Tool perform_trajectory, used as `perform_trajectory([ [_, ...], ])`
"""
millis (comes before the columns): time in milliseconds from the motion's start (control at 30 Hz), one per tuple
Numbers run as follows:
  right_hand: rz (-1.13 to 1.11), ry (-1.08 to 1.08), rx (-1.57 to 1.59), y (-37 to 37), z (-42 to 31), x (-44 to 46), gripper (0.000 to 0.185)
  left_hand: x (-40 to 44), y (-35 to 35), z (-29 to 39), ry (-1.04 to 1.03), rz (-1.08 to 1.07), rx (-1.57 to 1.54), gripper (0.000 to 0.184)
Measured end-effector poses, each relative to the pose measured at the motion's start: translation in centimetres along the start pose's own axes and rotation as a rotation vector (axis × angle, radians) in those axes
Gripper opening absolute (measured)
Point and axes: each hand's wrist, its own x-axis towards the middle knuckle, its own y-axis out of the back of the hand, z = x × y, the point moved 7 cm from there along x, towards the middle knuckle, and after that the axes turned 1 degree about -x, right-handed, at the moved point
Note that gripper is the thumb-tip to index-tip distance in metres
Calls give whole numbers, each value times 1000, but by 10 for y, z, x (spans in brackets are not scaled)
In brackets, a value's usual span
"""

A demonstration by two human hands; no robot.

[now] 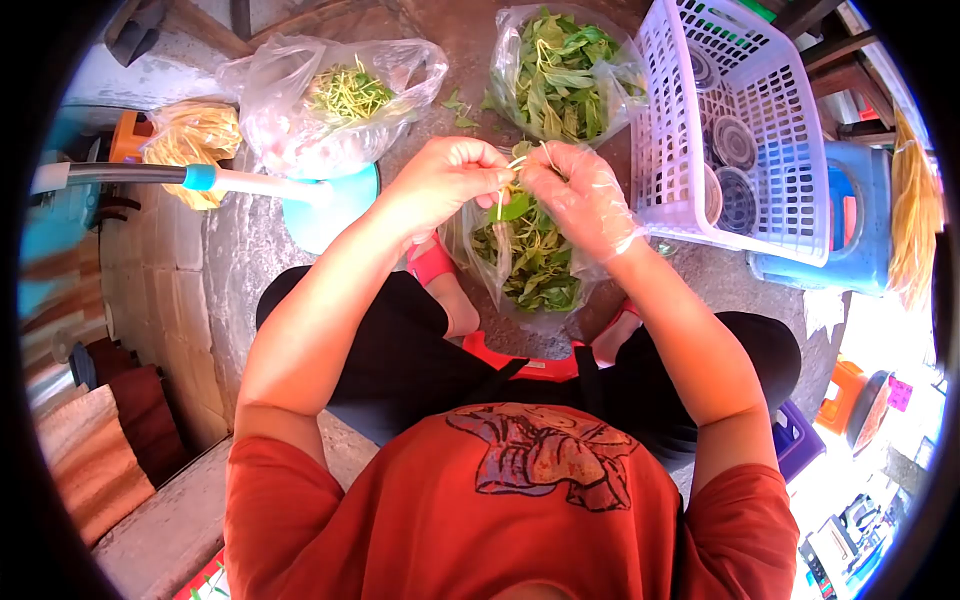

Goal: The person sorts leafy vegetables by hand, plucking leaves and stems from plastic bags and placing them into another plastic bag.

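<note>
My left hand (452,182), bare, pinches a pale green stem (501,207) between thumb and fingers. Close beside it, my right hand (583,200) wears a clear plastic glove, its fingers closed on the same sprig of leafy greens. Just under both hands, an open clear plastic bag of leafy greens (540,270) sits on the ground between my feet. Farther out, a second clear bag (565,75) is full of larger green leaves. To the left of that, another clear bag (345,95) has thin green stems on top.
A white plastic basket (668,150) with round clear-lidded containers stands at the right, near a blue plastic stool (872,220). On the left are a light blue round object with a long handle (330,205) and a yellowish plastic bundle (195,140). A red stool (530,365) is beneath me.
</note>
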Motion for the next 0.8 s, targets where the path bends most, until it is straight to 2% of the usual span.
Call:
perform_trajectory([
  [167, 367, 2, 14, 7, 18, 0, 18, 6, -1, -5, 48, -6, -3, 14],
  [233, 367, -180, 48, 26, 42, 7, 21, 6, 2, -8, 66, -8, -208, 14],
  [267, 299, -316, 174, 28, 54, 8, 22, 7, 3, -9, 75, -12, -310, 15],
  [367, 75, -401, 593, 9, 45, 0, 24, 13, 15, -14, 67, 240, -622, 16],
  [400, 39, -396, 524, 3, 35, 0, 29, 13, 18, -13, 81, 269, -631, 19],
  [500, -82, -410, 695, -24, 14, -7, 34, 25, 10, -10, -77, 206, -612, 20],
  [633, -88, -408, 892, -35, 6, -6, 27, 24, -16, -12, 45, 173, -733, 19],
  [667, -70, -427, 882, -35, 6, -6, 23, 21, -20, -8, 56, 190, -734, 20],
  [800, -35, -425, 777, -33, 8, -4, 25, 26, 12, -2, -188, 431, -554, 17],
])
